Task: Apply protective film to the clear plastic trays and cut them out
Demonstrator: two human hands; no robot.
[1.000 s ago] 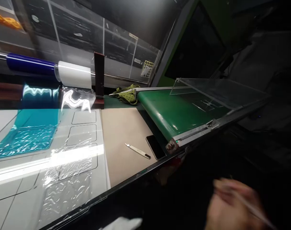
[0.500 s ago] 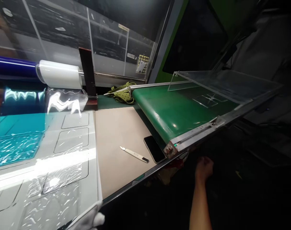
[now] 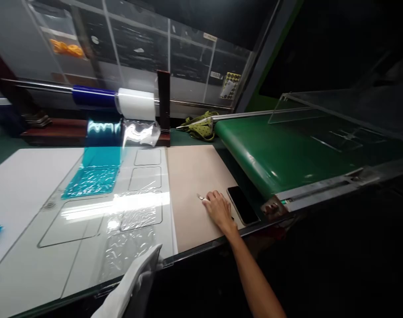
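R hand (image 3: 218, 210) lies palm-down on the beige mat (image 3: 195, 176), on the near right part of the tabletop (image 3: 22, 176). Fingers curled down over the craft knife (image 3: 202, 198); only the blade tip and a bit of white handle stick out to the left of the knuckles. Whether the fingers actually pinch the handle: cannot tell, hand covers it. Bare forearm runs down-right to the frame's lower edge.

Black phone (image 3: 243, 204) lies flat just beside R hand, on its right, at the mat's edge next to the green conveyor belt (image 3: 271, 150).

L hand (image 3: 128, 287) at the bottom edge, in a white glove, at the tabletop's near edge, beside the clear film sheet (image 3: 135, 216). Fingers' spread not readable, blurred and partly cut off.

Other items: white board w/ outlined rectangles (image 3: 72, 221) left of the mat; teal film strip (image 3: 95, 176) lying on it, fed from the blue roll (image 3: 92, 95); white roll (image 3: 137, 104) next to it on the same bar. Dark upright post (image 3: 163, 104) behind the mat. Green spotted cloth (image 3: 201, 126) at the belt's far end. Clear acrylic guard (image 3: 337, 110) over the belt.
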